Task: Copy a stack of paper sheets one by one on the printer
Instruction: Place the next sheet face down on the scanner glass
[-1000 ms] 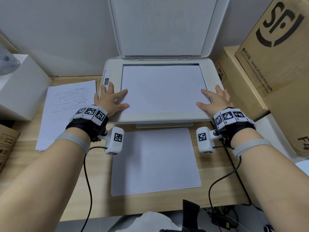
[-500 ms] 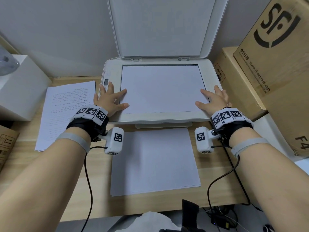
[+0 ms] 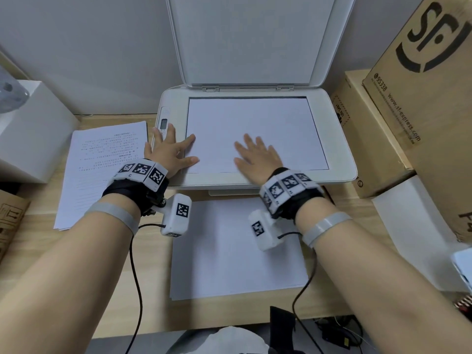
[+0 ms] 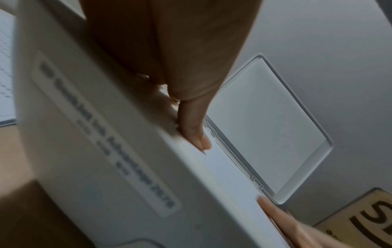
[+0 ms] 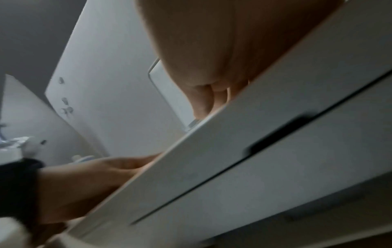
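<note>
While the lid [image 3: 251,39] is being kept raised, a sheet [image 3: 255,129] is being flattened on the printer [image 3: 339,154] glass by the spread left hand [image 3: 167,152] and the spread right hand [image 3: 255,157], probably for squaring.

We see a light wooden desk [image 3: 153,290] set against a pale wall. A white printer [image 3: 339,159] stands at its back edge, lid raised. In front of the printer a stack of blank sheets [image 3: 229,264] lies flat on the wood, its far edge just at the printer's base. To the left of the printer lies a printed stack [image 3: 102,162], text side up. A white box [image 3: 33,134] sits at the far left, a brown carton [image 3: 10,215] in front of it. At the right, cardboard boxes [image 3: 370,139] stand beside the printer.
</note>
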Tool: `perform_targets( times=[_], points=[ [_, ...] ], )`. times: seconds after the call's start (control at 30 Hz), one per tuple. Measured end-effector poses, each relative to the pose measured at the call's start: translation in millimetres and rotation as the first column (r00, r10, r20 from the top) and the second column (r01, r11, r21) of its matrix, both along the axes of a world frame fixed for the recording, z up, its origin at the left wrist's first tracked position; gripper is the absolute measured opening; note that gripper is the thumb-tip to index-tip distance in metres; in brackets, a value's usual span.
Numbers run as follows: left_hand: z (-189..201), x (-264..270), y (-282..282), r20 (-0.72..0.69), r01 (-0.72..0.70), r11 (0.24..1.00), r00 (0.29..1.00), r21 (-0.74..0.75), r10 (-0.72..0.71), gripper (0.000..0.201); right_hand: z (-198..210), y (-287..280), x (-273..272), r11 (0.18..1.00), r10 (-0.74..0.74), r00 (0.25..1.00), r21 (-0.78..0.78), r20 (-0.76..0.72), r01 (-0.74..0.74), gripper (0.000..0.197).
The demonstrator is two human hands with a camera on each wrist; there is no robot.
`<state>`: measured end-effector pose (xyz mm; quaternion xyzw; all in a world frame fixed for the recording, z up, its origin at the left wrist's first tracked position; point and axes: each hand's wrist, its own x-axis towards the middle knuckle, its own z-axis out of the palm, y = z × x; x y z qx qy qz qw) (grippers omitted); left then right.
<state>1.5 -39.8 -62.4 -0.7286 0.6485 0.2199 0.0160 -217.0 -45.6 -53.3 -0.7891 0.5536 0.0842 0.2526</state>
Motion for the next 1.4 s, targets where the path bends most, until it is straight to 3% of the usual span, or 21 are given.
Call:
perform_targets(
  times=[0.17, 0.27, 0.47, 0.53, 0.63, 0.73, 0.93, 1.03, 1.17, 1.27, 1.33, 1.4],
  points=[
    [0, 2, -2, 0.014, 0.010, 1.000, 1.000, 0.002, -0.010, 0.064, 1, -13, -74, 0.972, -0.233, 0.971, -0.046, -0.056, 0.230, 0.059],
    [1, 3, -2, 0.011, 0.005, 1.000, 1.000, 0.005, -0.005, 0.064, 10, -26, -73, 0.942, -0.335, 0.937, -0.049, -0.103, 0.332, 0.062],
    [4, 0, 0, 0.007, -0.006, 1.000, 1.000, 0.008, 0.006, 0.063, 22, -45, 52, 0.999, 0.001, 1.000, 0.040, 0.006, -0.002, 0.060],
    [5, -2, 0, 0.000, -0.008, 1.000, 1.000, 0.013, 0.008, 0.063, 23, -47, 83, 0.994, 0.047, 0.999, 0.101, 0.019, -0.049, 0.058],
    [6, -3, 1, -0.002, -0.007, 1.000, 1.000, 0.029, 0.007, 0.063, 25, -53, 89, 0.981, 0.037, 0.997, 0.190, 0.069, -0.049, 0.055],
    [6, -2, -1, -0.004, -0.006, 0.999, 1.000, 0.045, 0.007, 0.063, 22, -66, 57, 0.978, -0.082, 0.995, 0.199, 0.058, 0.069, 0.055],
    [6, -2, -2, 0.018, 0.001, 0.999, 1.000, 0.053, -0.002, 0.063, 6, -95, -28, 0.931, -0.361, 0.927, 0.016, -0.101, 0.365, 0.062],
    [7, -1, -2, 0.008, -0.001, 0.998, 1.000, 0.057, 0.000, 0.063, 7, -99, -29, 0.893, -0.449, 0.876, -0.064, -0.177, 0.445, 0.067],
    [7, 0, -2, -0.008, -0.006, 0.998, 1.000, 0.067, 0.007, 0.064, 15, -103, 50, 0.983, -0.184, 0.978, -0.005, -0.095, 0.184, 0.066],
    [7, -1, -1, -0.041, -0.022, 0.999, 0.999, 0.046, 0.024, 0.062, 23, -94, 113, 0.991, 0.015, 0.998, 0.131, -0.062, -0.006, 0.055],
    [6, -2, 0, -0.047, -0.029, 0.999, 0.998, 0.043, 0.031, 0.062, 20, -93, 122, 0.984, 0.027, 0.999, 0.175, -0.047, -0.019, 0.056],
    [6, -3, 0, -0.050, -0.030, 0.999, 0.998, 0.044, 0.032, 0.062, 15, -95, 108, 0.992, 0.006, 1.000, 0.122, -0.030, -0.002, 0.060]
  ],
)
